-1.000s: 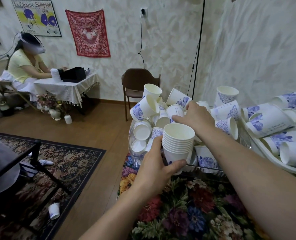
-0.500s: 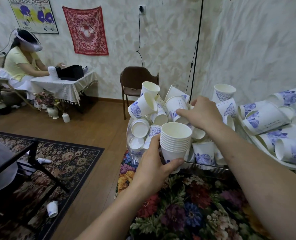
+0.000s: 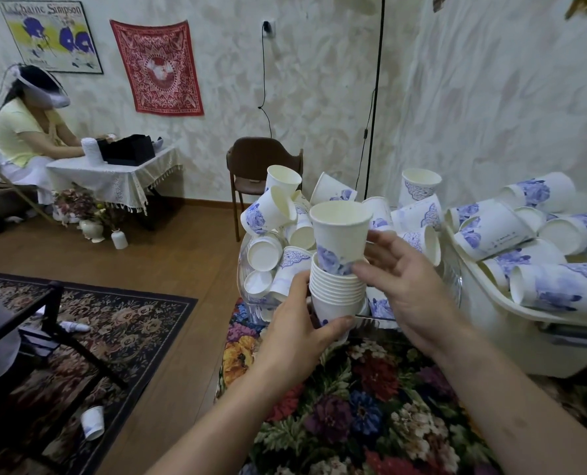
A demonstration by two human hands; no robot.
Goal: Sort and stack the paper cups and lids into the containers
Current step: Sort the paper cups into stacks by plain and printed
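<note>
My left hand (image 3: 295, 337) grips a nested stack of white paper cups (image 3: 334, 296) from below, in front of me. A single cup with a blue flower print (image 3: 340, 234) sits partly pushed into the top of that stack. My right hand (image 3: 412, 289) pinches this cup low on its right side, thumb in front and fingers behind. Behind the stack a clear glass bowl (image 3: 245, 269) holds a heap of loose cups (image 3: 274, 214). To the right a white tub (image 3: 490, 303) holds several larger blue-printed cups (image 3: 490, 231) lying on their sides.
A flowered cloth (image 3: 353, 406) covers the table under my arms. One cup lies on the floor rug (image 3: 92, 423) beside a black frame (image 3: 45, 323). A brown chair (image 3: 261, 166) stands at the wall. Another person sits at a small table (image 3: 113, 173) far left.
My right hand has drawn back from the heap with a blue-flowered cup and set it into the top of the stack. My left hand still holds the stack, raised slightly.
</note>
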